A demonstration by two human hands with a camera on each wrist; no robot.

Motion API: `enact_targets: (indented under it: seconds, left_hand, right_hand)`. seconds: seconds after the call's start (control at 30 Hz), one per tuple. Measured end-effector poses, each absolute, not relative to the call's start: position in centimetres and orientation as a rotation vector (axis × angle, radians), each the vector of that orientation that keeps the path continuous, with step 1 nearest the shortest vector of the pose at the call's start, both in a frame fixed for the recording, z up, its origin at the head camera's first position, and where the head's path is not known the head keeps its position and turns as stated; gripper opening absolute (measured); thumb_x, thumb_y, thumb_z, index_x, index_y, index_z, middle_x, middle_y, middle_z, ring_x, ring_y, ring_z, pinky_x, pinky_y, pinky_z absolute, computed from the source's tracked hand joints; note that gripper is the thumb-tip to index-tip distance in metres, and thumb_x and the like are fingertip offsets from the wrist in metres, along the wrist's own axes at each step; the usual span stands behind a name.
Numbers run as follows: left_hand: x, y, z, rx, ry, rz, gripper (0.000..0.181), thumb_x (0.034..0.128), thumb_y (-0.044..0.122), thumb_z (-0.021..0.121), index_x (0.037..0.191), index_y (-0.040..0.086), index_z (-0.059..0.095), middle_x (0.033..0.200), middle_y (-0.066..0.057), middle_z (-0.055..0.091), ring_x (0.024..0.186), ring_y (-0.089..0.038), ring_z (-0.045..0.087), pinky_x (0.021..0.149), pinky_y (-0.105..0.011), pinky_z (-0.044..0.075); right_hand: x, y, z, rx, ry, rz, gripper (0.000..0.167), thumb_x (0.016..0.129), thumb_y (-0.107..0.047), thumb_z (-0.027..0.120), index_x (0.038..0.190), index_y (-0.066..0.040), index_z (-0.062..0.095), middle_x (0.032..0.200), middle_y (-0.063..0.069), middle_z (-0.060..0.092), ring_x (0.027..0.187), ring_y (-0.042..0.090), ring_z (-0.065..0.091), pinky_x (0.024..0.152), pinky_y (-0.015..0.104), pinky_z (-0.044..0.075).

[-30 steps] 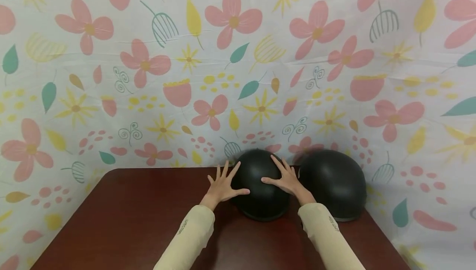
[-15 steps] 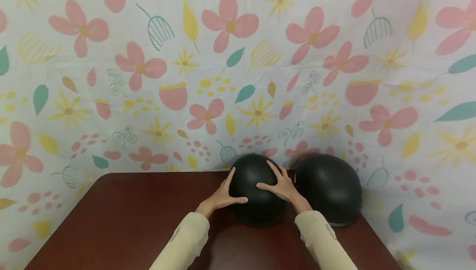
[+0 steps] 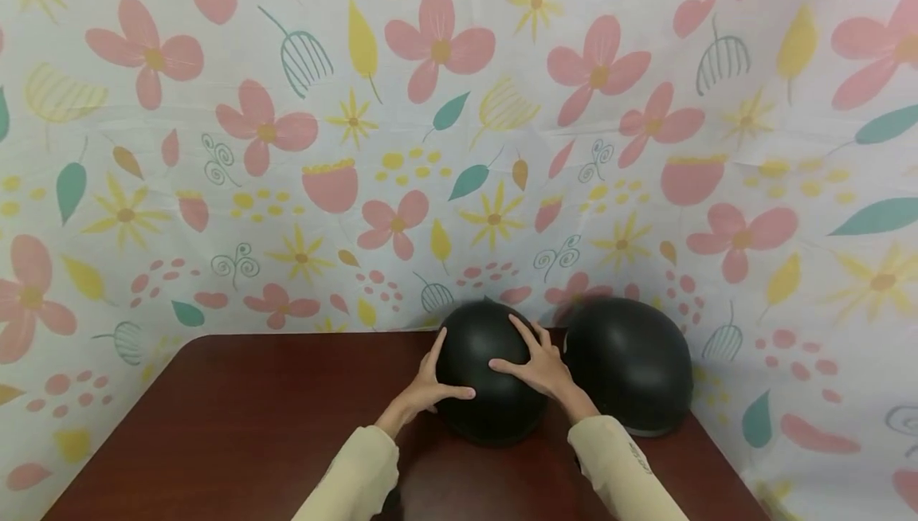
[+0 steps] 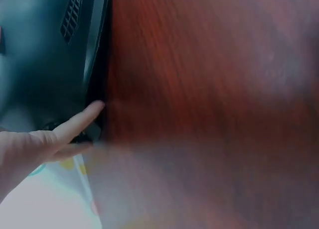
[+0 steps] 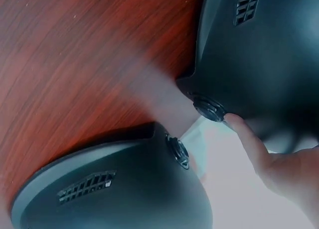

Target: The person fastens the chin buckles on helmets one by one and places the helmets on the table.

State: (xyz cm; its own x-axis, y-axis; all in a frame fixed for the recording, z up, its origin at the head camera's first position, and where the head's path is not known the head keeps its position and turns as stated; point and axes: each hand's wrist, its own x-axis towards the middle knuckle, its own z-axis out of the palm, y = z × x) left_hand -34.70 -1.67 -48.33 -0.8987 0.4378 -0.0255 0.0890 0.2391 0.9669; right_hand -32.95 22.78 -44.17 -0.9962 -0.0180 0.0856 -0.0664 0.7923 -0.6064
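A glossy black helmet (image 3: 488, 413) stands dome up near the table's back edge. My left hand (image 3: 426, 385) holds its left side, thumb across the front and fingers round the side. On the right, my right hand (image 3: 541, 370) grips the dome with thumb and fingers spread wide. In the left wrist view, the fingertips of the left hand (image 4: 30, 149) reach the lower rim of the helmet (image 4: 45, 79), near a slotted vent. A finger of the right hand (image 5: 279, 169) touches the helmet (image 5: 269, 64) beside a round side knob in the right wrist view.
A second black helmet (image 3: 634, 362) sits just right of the held one, with a similar vent and knob in the right wrist view. Both stand on a dark red-brown wooden table (image 3: 272, 417). Behind hangs a white cloth (image 3: 402, 123) with printed flowers.
The left hand's spread fingers have closed in round the helmet's left side. The held helmet has shifted slightly nearer me. The head view has drifted a little; the second helmet stays in place.
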Motion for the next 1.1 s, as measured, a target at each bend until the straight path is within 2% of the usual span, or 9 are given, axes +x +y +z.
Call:
enact_targets:
  seconds: [0.07,0.2,0.27,0.37,0.5,0.83,1.1]
  left_hand:
    - [-34.5,-1.8,-48.4,0.437,2.188,1.726,0.117,0.076,0.032,0.084,0.152,0.052,-0.002,0.162,-0.019,-0.008,0.138,-0.061,0.022,0.078,-0.07,0.049]
    - [-34.1,-2.1,-48.8,0.438,2.149,1.787,0.115,0.0781,0.029,0.083,0.152,0.052,-0.001,0.162,-0.019,-0.011,0.139,-0.061,0.017,0.079,-0.071,0.048]
    - [-33.8,-2.1,-49.0,0.445,2.14,1.818,0.113,0.0788,0.029,0.082,0.152,0.052,0.0,0.163,-0.018,-0.012,0.141,-0.06,0.013,0.083,-0.075,0.044]
    - [-33.2,-2.1,-49.3,0.445,2.146,1.867,0.112,0.0779,0.029,0.083,0.153,0.05,0.002,0.164,-0.016,-0.01,0.146,-0.054,0.006,0.095,-0.078,0.033]
    - [-32.3,-2.1,-49.5,0.407,2.158,1.935,0.113,0.0755,0.026,0.085,0.155,0.045,0.007,0.165,-0.013,-0.003,0.149,-0.048,0.003,0.107,-0.075,0.019]
    - [-30.6,-2.4,-49.6,0.356,2.201,2.001,0.11,0.0751,0.022,0.085,0.156,0.041,0.013,0.165,-0.013,0.006,0.148,-0.048,0.01,0.106,-0.074,0.022]
    - [-29.8,-3.4,-49.6,0.344,2.254,1.971,0.111,0.0745,0.023,0.086,0.155,0.043,0.013,0.164,-0.017,0.004,0.147,-0.052,0.008,0.104,-0.076,0.023]
  right_hand:
    - [-32.9,22.5,-44.2,0.062,-2.904,0.988,0.097,0.079,-0.067,0.067,0.156,-0.041,0.013,0.163,0.017,0.004,0.138,0.062,0.021,0.096,0.08,0.029]
    - [-32.6,22.2,-44.4,0.054,-2.887,0.988,0.096,0.078,-0.067,0.067,0.155,-0.042,0.014,0.163,0.017,0.006,0.137,0.059,0.025,0.095,0.078,0.03]
    - [-32.4,22.1,-44.4,0.056,-2.881,0.983,0.096,0.079,-0.066,0.067,0.155,-0.043,0.014,0.163,0.017,0.006,0.136,0.058,0.027,0.095,0.078,0.031]
    - [-31.9,21.9,-44.4,0.056,-2.875,0.978,0.095,0.079,-0.065,0.068,0.155,-0.042,0.015,0.163,0.017,0.007,0.135,0.057,0.028,0.094,0.077,0.032]
    - [-31.3,21.6,-44.3,0.065,-2.879,0.973,0.095,0.079,-0.065,0.068,0.155,-0.041,0.016,0.162,0.017,0.009,0.135,0.056,0.03,0.092,0.075,0.035]
    - [-30.1,20.6,-44.2,0.062,-2.865,0.978,0.095,0.079,-0.063,0.07,0.155,-0.04,0.019,0.161,0.017,0.01,0.136,0.055,0.03,0.092,0.075,0.035]
    - [-29.4,19.5,-44.2,0.083,-2.85,1.002,0.094,0.078,-0.061,0.071,0.155,-0.038,0.022,0.161,0.02,0.012,0.135,0.056,0.03,0.091,0.076,0.035]
